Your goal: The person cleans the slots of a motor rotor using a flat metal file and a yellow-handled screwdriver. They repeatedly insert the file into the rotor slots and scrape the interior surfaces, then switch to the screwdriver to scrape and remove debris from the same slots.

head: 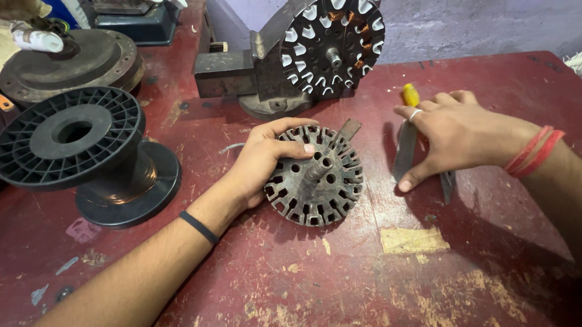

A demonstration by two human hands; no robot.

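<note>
Ideally the left hand (259, 161) keeps gripping the round slotted dark-steel stator core (316, 177) mid-counter (346, 271), while the right hand (454, 135), fingers spread, presses the yellow-handled flat metal tool (407, 135) firmly beside it.

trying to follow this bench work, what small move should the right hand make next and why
Probably closing the fingers on the flat metal tool and lifting it. The right hand lies open over it on the red table, not yet gripping, while the left hand already steadies the slotted stator core, whose slots look empty.
</note>
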